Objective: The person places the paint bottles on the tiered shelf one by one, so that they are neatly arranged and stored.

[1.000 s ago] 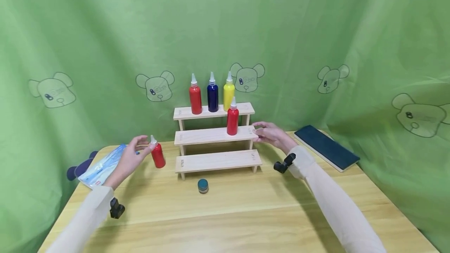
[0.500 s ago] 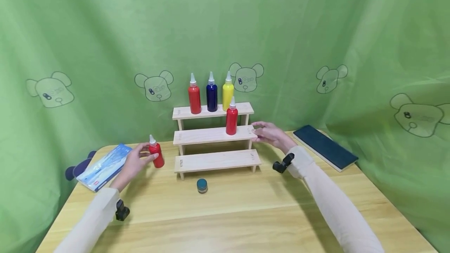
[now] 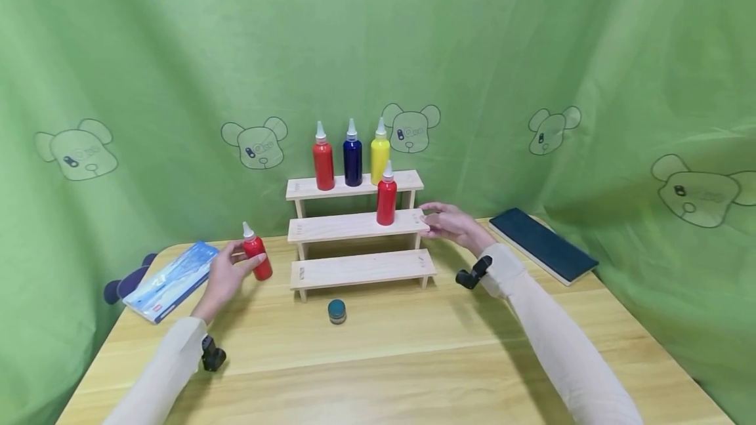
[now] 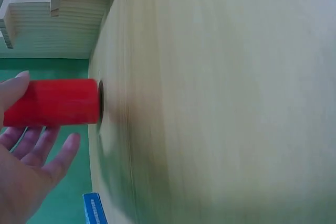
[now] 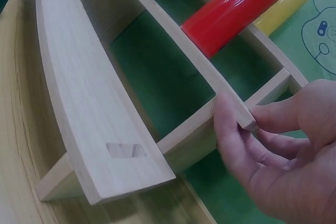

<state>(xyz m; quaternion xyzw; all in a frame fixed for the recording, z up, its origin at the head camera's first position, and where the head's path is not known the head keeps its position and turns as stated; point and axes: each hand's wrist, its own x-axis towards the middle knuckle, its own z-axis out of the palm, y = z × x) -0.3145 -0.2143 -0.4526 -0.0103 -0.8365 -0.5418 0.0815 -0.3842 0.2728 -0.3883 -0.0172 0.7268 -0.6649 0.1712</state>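
My left hand (image 3: 227, 277) holds a red squeeze bottle (image 3: 258, 258) with a white pointed cap, left of the rack. Its thumb lies across the bottle's side; in the left wrist view the bottle's base (image 4: 98, 102) is right at the tabletop. My right hand (image 3: 453, 225) pinches the right end of the middle step of a three-step wooden rack (image 3: 331, 227), thumb above and fingers below in the right wrist view. Another red bottle (image 3: 386, 202) stands on that middle step. On the top step stand a red bottle (image 3: 323, 166), a dark blue bottle (image 3: 352, 162) and a yellow bottle (image 3: 380, 157).
A small jar with a teal lid (image 3: 336, 311) stands in front of the rack. A blue-and-white box (image 3: 171, 283) lies at the left, near a purple object (image 3: 131, 281) at the table edge. At the right lies a dark-covered book (image 3: 542, 244). Green curtain (image 3: 378, 38) surrounds the table.
My left hand has moved from the bottle's neck down to its body, with the fingers now around it. My right hand stays at the rack. The head view has shifted slightly.
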